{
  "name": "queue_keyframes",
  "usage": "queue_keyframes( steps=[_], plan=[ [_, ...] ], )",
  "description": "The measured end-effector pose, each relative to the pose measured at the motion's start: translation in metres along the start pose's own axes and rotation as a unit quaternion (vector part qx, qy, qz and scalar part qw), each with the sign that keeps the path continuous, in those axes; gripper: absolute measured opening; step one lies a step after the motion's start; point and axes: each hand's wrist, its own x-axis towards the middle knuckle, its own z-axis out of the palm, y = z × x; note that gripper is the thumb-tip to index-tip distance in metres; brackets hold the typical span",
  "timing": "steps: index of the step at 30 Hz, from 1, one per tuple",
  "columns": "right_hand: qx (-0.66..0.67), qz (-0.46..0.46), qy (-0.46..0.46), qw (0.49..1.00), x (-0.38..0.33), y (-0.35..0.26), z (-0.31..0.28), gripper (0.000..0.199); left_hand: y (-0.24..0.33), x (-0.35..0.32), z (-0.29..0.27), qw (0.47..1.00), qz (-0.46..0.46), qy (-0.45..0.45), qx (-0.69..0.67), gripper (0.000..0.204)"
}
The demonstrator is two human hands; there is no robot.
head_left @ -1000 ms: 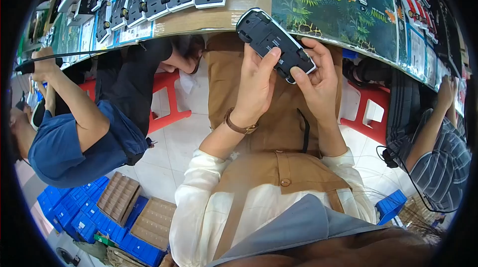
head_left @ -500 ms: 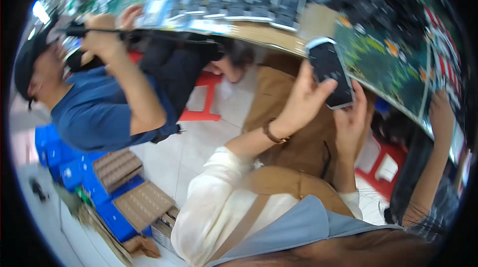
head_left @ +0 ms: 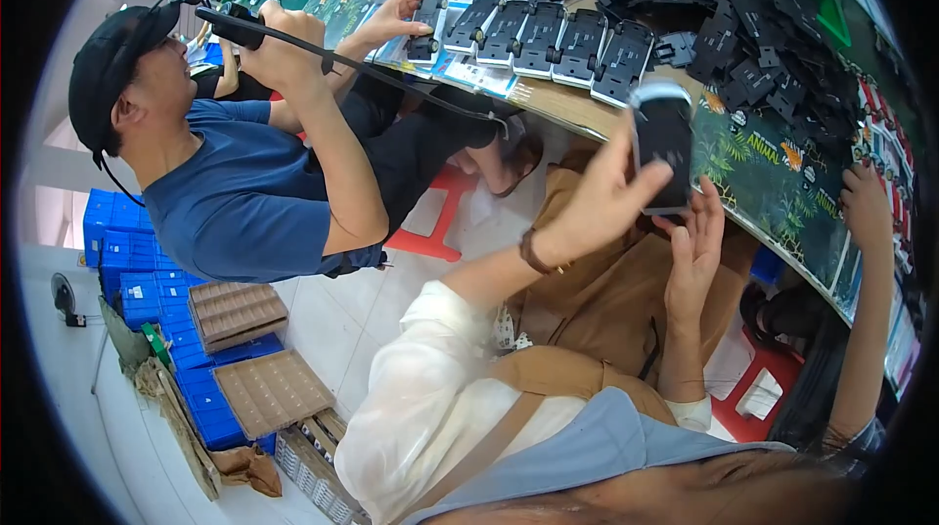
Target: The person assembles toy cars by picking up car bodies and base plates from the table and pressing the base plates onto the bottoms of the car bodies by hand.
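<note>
A toy car (head_left: 665,143) with a flat black base and pale shell is in my left hand (head_left: 606,197), its base turned up and my thumb across it. It is smeared by motion and tilted over the table's front edge. My right hand (head_left: 693,256) is just below and right of the car's lower end, fingers stretched and apart, holding nothing. Beyond, several toy cars (head_left: 577,45) lie base up in rows on the table (head_left: 773,202).
Loose black base plates (head_left: 753,45) are heaped behind. On the left, a person in a blue shirt (head_left: 259,197) holds a black tool with a long rod and touches a car. Another person's hand (head_left: 868,207) is at the right. Blue bins (head_left: 201,398) and cardboard trays (head_left: 274,393) stand lower left.
The view has swung left and sharpened. My right hand's fingers have come away from the car's lower end and spread. The person on the left now has a hand on a car.
</note>
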Motion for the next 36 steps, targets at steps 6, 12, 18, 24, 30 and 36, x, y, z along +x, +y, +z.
queue_keyframes(
  steps=[6,12,18,24,30,36],
  plan=[
    [-0.115,0.006,0.039,0.993,-0.014,-0.009,-0.048,0.045,0.065,0.082,-0.107,0.973,0.091,0.122,0.175,0.052],
    [-0.198,0.006,0.146,0.969,-0.036,-0.023,-0.107,0.031,0.097,0.147,-0.272,0.911,0.012,0.270,0.311,0.030],
    [-0.204,0.002,0.203,0.958,-0.052,-0.028,-0.146,0.025,0.078,0.148,-0.330,0.884,-0.256,0.302,0.247,0.014],
    [-0.274,-0.007,0.247,0.929,-0.060,-0.045,-0.152,0.025,0.050,0.164,-0.380,0.626,-0.147,-0.113,0.758,0.049],
    [-0.303,-0.088,0.292,0.903,-0.030,-0.056,-0.169,0.022,0.056,0.154,-0.467,0.577,0.000,-0.232,0.783,0.059],
    [-0.520,-0.208,0.353,0.749,0.013,-0.091,-0.214,0.036,0.036,0.205,-0.446,0.580,-0.007,0.117,0.806,0.056]
  ],
)
